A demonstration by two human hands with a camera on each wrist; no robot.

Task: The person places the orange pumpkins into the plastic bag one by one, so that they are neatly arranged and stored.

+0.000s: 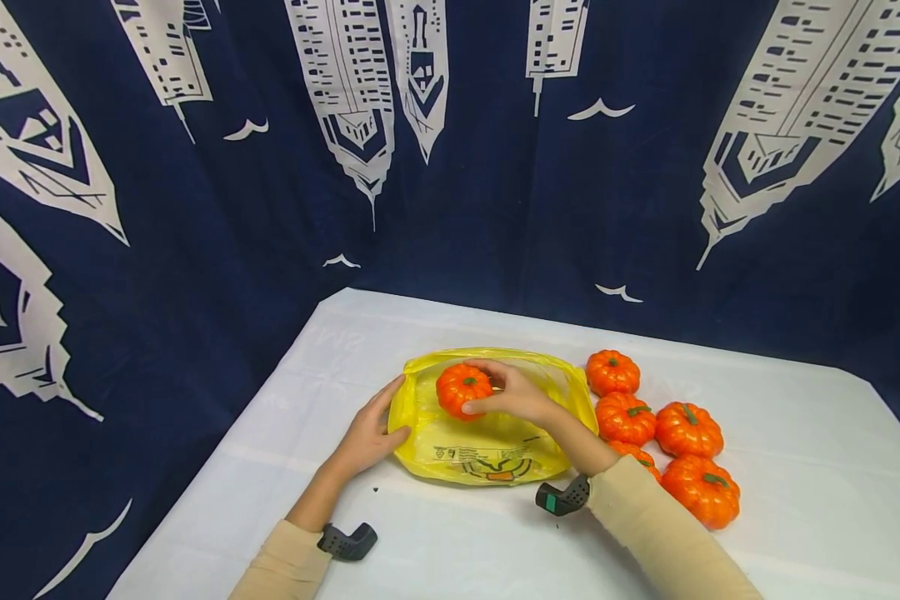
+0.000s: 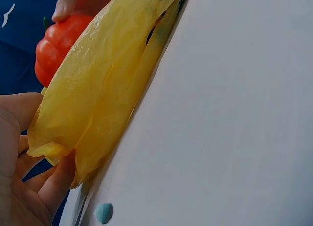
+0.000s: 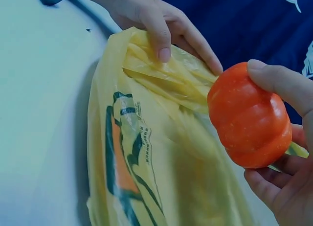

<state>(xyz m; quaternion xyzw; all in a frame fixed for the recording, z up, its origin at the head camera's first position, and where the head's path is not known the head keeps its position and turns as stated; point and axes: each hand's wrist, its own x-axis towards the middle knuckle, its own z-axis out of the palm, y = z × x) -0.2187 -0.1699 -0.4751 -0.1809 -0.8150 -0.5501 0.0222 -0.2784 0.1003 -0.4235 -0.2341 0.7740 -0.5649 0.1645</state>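
A small orange pumpkin (image 1: pixel 463 392) with a green stem is in my right hand (image 1: pixel 516 395), thumb on one side and fingers on the other. It is held over the mouth of a yellow plastic bag (image 1: pixel 427 450), which lies spread on the table with dark print on its near side. At the bag's left end my left hand (image 1: pixel 371 433) holds the rim. In the right wrist view its thumb overlaps the yellow plastic (image 3: pixel 146 172), and the pumpkin (image 3: pixel 249 118) is gripped at the right. In the left wrist view the bag (image 2: pixel 93 103) partly hides the pumpkin (image 2: pixel 61 45).
Several more orange pumpkins (image 1: pixel 688 430) sit together on the white table (image 1: pixel 810 483), right of the bag. One is partly covered by my right forearm. Behind the table hangs a dark blue cloth (image 1: pixel 495 225) printed with white buildings and birds.
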